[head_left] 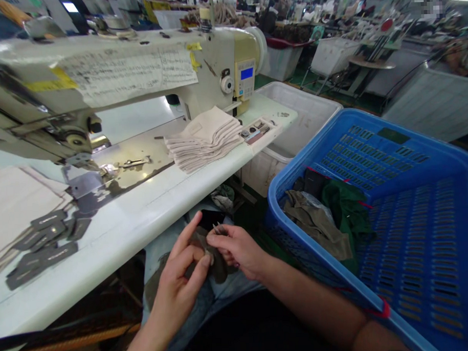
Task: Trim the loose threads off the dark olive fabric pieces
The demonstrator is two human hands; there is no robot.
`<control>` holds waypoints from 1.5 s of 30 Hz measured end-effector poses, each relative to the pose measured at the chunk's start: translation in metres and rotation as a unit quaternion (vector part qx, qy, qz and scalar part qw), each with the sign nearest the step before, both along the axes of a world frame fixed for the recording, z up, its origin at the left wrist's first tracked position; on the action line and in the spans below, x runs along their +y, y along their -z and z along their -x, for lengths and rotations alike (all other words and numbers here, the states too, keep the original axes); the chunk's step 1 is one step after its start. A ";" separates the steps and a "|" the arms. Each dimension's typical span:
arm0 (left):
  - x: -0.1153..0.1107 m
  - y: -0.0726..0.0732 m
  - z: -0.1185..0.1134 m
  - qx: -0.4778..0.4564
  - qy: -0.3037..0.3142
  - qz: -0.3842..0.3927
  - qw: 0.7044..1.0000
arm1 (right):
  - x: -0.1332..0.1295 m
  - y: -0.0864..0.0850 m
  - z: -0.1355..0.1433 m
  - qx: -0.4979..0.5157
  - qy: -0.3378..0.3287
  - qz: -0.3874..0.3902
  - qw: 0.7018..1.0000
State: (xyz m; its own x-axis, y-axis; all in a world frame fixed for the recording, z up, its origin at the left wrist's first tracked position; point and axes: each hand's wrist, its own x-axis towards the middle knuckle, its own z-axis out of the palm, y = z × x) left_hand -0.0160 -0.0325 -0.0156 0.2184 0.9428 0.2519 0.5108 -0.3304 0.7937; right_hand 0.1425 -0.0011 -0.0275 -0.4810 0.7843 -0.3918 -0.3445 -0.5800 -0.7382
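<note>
While left grip (178,281) is pinching limp, light-looking cloth (219,270), edge offering surest hold, right grip (245,251) is clasping possibly snips (217,229).

Blue bskt (415,200) beside wht bin (312,109), bkgd bins (331,57).

A dark olive-brown fabric piece (219,268) is held bunched and folded above the lap, pinched between thumb and fingers of the left hand (184,272), its lower part left hanging loose. A small tool with two slender pointed tips (216,228), slightly parted and angled upward, is gripped in the right hand (242,251), close beside the fabric; its body is mostly hidden.
</note>
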 end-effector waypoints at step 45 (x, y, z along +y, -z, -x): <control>0.001 0.013 0.002 0.112 -0.045 -0.078 0.990 | -0.002 -0.003 -0.004 -0.066 -0.021 -0.067 0.995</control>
